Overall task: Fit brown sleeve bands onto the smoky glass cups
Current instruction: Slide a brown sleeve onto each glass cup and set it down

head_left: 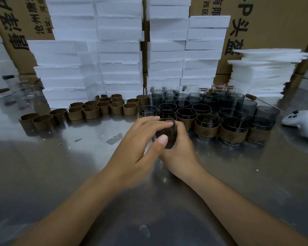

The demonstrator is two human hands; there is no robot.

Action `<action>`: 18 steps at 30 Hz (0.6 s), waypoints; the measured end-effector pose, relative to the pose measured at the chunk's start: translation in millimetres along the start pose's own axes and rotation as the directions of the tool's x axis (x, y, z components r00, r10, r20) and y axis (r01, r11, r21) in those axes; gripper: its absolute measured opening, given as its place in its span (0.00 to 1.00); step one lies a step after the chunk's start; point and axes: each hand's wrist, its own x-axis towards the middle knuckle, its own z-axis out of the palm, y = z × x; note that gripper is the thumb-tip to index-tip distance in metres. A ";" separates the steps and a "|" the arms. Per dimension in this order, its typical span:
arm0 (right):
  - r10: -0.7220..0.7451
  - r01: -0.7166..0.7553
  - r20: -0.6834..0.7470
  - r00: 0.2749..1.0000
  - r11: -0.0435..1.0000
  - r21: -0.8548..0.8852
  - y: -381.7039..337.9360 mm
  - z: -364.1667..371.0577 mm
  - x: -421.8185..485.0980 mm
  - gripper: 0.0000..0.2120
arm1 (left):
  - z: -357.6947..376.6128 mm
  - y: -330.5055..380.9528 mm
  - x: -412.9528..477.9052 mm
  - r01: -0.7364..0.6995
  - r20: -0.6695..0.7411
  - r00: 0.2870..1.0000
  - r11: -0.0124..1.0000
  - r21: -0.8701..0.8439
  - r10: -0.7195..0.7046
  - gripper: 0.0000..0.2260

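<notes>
Both hands meet over the middle of the steel table around one smoky glass cup (168, 134) that looks dark, with a brown band on it. My left hand (142, 139) grips the cup from the left, thumb on its near side and fingers over the rim. My right hand (180, 148) holds it from the right and below, mostly hidden behind the left. Several loose brown sleeve bands (92, 111) stand in rows at the left. Several bare smoky cups (183, 102) stand behind. Several banded cups (233, 131) line the front right.
Stacks of white foam boxes (117, 50) and cardboard cartons wall the back. A pile of foam sheets (263, 73) stands at the right. A white game controller (302, 124) lies at the right edge. Clear glasses (28, 90) stand far left. Small scraps (115, 138) dot the table.
</notes>
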 end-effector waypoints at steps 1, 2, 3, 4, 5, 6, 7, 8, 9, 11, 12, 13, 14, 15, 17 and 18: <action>0.015 -0.015 -0.005 1.000 1.000 0.017 1.4 -0.5 0.8 0.23 | -0.1 -0.8 -0.2 0.007 0.001 1.000 1.000 0.008 -0.007 0.19; 0.032 -0.031 -0.005 0.999 0.999 0.029 2.5 -1.0 1.3 0.23 | -0.2 -1.7 -0.2 0.014 -0.001 1.000 1.000 0.012 -0.014 0.19; 0.048 -0.048 -0.004 0.999 0.998 0.035 3.4 -1.3 2.1 0.23 | -0.4 -2.8 -0.2 0.021 -0.007 1.000 1.000 0.015 -0.021 0.19; 0.064 -0.063 -0.005 0.998 0.997 0.036 4.3 -1.4 2.6 0.24 | -0.7 -4.0 -0.3 0.030 -0.017 0.999 0.999 0.018 -0.030 0.19; 0.078 -0.078 -0.011 0.997 0.996 0.034 5.1 -1.7 3.3 0.24 | -1.1 -5.3 -0.4 0.039 -0.028 0.999 0.999 0.022 -0.039 0.19; 0.091 -0.090 -0.018 0.996 0.995 0.033 5.6 -1.7 3.8 0.25 | -1.4 -7.0 -0.7 0.047 -0.039 0.998 0.999 0.027 -0.046 0.19; 0.099 -0.098 -0.025 0.995 0.995 0.034 6.0 -1.6 4.4 0.26 | -1.6 -8.8 -1.0 0.054 -0.049 0.997 0.998 0.031 -0.053 0.19; 0.100 -0.099 -0.031 0.995 0.994 0.036 6.4 -1.4 4.8 0.26 | -1.9 -10.7 -1.2 0.063 -0.057 0.997 0.997 0.035 -0.061 0.19; 0.097 -0.096 -0.035 0.995 0.995 0.037 6.7 -1.3 5.0 0.26 | -2.2 -12.6 -1.2 0.073 -0.063 0.996 0.997 0.037 -0.070 0.18; 0.090 -0.088 -0.039 0.995 0.995 0.041 6.5 -0.9 4.9 0.26 | -2.8 -17.0 -1.0 0.103 -0.062 0.993 0.994 0.041 -0.101 0.20; 0.086 -0.084 -0.039 0.996 0.995 0.044 6.4 -0.9 4.6 0.26 | -3.0 -19.4 -1.0 0.130 -0.052 0.990 0.991 0.042 -0.128 0.21; 0.081 -0.079 -0.040 0.996 0.996 0.044 6.3 -0.7 4.5 0.26 | -2.9 -21.9 -1.0 0.162 -0.037 0.986 0.986 0.041 -0.161 0.22; 0.074 -0.073 -0.038 0.997 0.997 0.041 6.2 -1.0 4.2 0.26 | -2.6 -24.3 -1.2 0.196 -0.017 0.981 0.980 0.037 -0.196 0.23; 0.069 -0.067 -0.035 0.997 0.997 0.036 6.0 -0.9 3.8 0.26 | -1.9 -26.3 -1.3 0.225 0.003 0.974 0.974 0.031 -0.226 0.23; 0.063 -0.062 -0.034 0.997 0.997 0.034 5.5 -0.7 3.3 0.26 | -0.1 -29.0 -1.1 0.259 0.034 0.965 0.966 0.016 -0.260 0.23; 0.063 -0.062 -0.038 0.997 0.997 0.036 5.7 -0.6 3.5 0.26 | 0.7 -29.4 -0.6 0.265 0.042 0.963 0.964 0.006 -0.265 0.23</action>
